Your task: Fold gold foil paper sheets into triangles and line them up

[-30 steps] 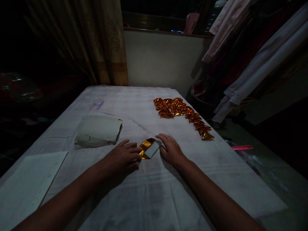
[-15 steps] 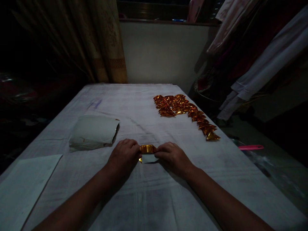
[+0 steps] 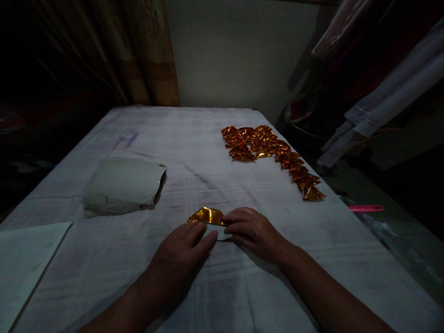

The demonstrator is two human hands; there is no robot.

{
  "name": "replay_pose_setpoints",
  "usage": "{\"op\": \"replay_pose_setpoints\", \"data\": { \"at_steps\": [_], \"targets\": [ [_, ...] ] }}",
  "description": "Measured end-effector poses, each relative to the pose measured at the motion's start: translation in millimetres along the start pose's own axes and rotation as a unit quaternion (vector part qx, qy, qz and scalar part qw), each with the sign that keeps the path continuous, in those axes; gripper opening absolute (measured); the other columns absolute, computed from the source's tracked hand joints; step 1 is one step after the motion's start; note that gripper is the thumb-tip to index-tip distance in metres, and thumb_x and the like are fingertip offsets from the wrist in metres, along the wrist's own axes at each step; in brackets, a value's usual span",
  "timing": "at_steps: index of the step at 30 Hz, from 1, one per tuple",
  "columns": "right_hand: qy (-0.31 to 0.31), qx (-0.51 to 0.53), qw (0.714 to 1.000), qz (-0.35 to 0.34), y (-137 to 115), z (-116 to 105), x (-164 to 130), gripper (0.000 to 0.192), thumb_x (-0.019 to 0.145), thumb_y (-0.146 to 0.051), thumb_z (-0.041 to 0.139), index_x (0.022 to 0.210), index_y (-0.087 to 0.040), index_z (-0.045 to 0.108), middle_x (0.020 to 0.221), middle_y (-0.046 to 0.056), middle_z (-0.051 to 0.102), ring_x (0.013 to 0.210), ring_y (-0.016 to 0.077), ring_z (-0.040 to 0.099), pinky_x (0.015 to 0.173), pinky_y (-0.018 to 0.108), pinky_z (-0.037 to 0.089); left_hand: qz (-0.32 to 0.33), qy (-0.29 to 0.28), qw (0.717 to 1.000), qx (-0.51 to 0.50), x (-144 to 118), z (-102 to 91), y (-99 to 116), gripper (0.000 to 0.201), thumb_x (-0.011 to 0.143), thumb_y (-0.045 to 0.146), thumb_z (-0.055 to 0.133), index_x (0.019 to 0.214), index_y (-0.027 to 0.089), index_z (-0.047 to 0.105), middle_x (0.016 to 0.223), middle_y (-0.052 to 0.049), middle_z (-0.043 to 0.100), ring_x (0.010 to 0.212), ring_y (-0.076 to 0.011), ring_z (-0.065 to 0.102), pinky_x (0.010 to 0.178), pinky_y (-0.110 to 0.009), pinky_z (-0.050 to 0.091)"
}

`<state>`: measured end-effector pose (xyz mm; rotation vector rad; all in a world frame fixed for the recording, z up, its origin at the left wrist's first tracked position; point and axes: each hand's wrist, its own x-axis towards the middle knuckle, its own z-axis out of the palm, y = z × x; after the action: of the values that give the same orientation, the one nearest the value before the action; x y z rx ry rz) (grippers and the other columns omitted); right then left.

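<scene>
On white cloth-covered table [image 3: 243,286], near front centre: gold foil piece [image 3: 207,215], partly folded, lying flat, well clear of every table edge. Open cloth all around it; bare stretch toward far edge. Far right, along right edge: row of folded gold foil triangles [image 3: 274,152], well apart from hands. Left: grey paper packet [image 3: 123,186]; front left corner: white sheet [image 3: 24,263], running off the table edge.

Left hand [image 3: 180,259]: flat, fingers extended and together, fingertips touching near edge of foil, nothing gripped. Right hand [image 3: 255,231]: fingers curled, tips pressing right end of foil against cloth; whether pinched or only pressed, cannot tell.

Compared with half a second earlier: left hand opened from curled grip to flat and drawn slightly nearer; foil now wider, pointed at left, no longer a narrow strip between both hands.
</scene>
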<state>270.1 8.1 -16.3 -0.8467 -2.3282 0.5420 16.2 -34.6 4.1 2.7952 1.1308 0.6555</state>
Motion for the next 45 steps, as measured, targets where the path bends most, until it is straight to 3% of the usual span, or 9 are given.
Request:
{"op": "replay_pose_setpoints", "data": {
  "at_steps": [7,11,17,21,26,35,40,45],
  "targets": [
    [-0.003,0.013,0.999,0.041,-4.9,-0.3,7.1,0.01,0.096,-0.022,0.064,0.101,-0.025,0.072,0.11,0.005,0.075,0.103,0.0212,0.067,0.089,0.041,0.05,-0.018,-0.037,0.999,-0.005,-0.1,1.8,1.7,0.036,0.096,0.014,0.052,0.13,0.021,0.062,0.124,-0.011,0.062,0.115,-0.0282,0.059,0.1,-0.051,0.054],
    [0.007,0.007,0.997,0.074,-5.5,4.2,11.8,0.009,0.093,-0.021,0.067,0.102,-0.024,0.068,0.101,0.003,0.075,0.095,0.0206,0.066,0.085,0.038,0.047,-0.008,-0.045,0.999,0.006,0.4,1.5,2.3,0.041,0.096,0.014,0.052,0.135,0.023,0.059,0.123,-0.01,0.062,0.112,-0.027,0.059,0.098,-0.051,0.054],
    [0.002,0.003,0.997,0.079,-6.5,6.0,12.6,0.01,0.092,-0.021,0.069,0.101,-0.024,0.066,0.102,0.002,0.074,0.097,0.0212,0.065,0.086,0.038,0.045,-0.002,-0.045,0.999,0.023,-1.0,3.4,1.6,0.036,0.099,0.016,0.05,0.134,0.021,0.058,0.123,-0.011,0.061,0.111,-0.0268,0.057,0.098,-0.05,0.053],
    [0.011,-0.005,0.997,0.075,-6.6,6.6,11.9,0.013,0.091,-0.019,0.069,0.102,-0.024,0.065,0.103,0.003,0.074,0.098,0.0218,0.065,0.085,0.039,0.044,0.007,-0.066,0.997,0.041,2.5,-0.4,2.0,0.044,0.099,0.018,0.05,0.143,0.025,0.052,0.122,-0.011,0.06,0.108,-0.0273,0.057,0.096,-0.051,0.052],
    [0.019,0.008,0.997,0.08,-7.4,7.6,12.6,0.012,0.09,-0.018,0.069,0.101,-0.023,0.065,0.107,0.004,0.073,0.101,0.0222,0.063,0.088,0.04,0.045,0.007,-0.095,0.994,0.052,9.1,-6.3,2.8,0.044,0.096,0.02,0.055,0.139,0.027,0.056,0.117,-0.01,0.061,0.105,-0.0283,0.056,0.094,-0.051,0.05],
    [0.033,0.002,0.992,0.122,-10.9,12.1,14.7,0.016,0.084,-0.011,0.071,0.094,-0.023,0.065,0.105,0.003,0.07,0.101,0.023,0.062,0.087,0.04,0.046,0.007,-0.077,0.993,0.085,6.4,-0.5,5.3,0.041,0.097,0.02,0.052,0.138,0.028,0.057,0.116,-0.009,0.062,0.11,-0.029,0.056,0.103,-0.052,0.042],
    [0.013,0.023,0.995,0.095,-5.2,7.8,14.6,0.018,0.088,-0.008,0.065,0.098,-0.023,0.064,0.104,0.004,0.071,0.1,0.0222,0.062,0.087,0.04,0.048,0.009,-0.083,0.992,0.09,7.2,-2.6,5.3,0.043,0.097,0.019,0.053,0.139,0.028,0.056,0.117,-0.009,0.062,0.108,-0.0286,0.057,0.103,-0.053,0.044],
    [0.029,-0.031,0.998,0.034,-6.7,7.7,11.9,0.011,0.094,-0.02,0.065,0.104,-0.022,0.069,0.11,0.008,0.071,0.102,0.0235,0.064,0.087,0.042,0.05,0.009,-0.078,0.994,0.072,11.2,-5.4,5.8,0.04,0.096,0.019,0.056,0.134,0.027,0.06,0.114,-0.01,0.063,0.106,-0.0289,0.059,0.098,-0.051,0.048]
  ]
}}
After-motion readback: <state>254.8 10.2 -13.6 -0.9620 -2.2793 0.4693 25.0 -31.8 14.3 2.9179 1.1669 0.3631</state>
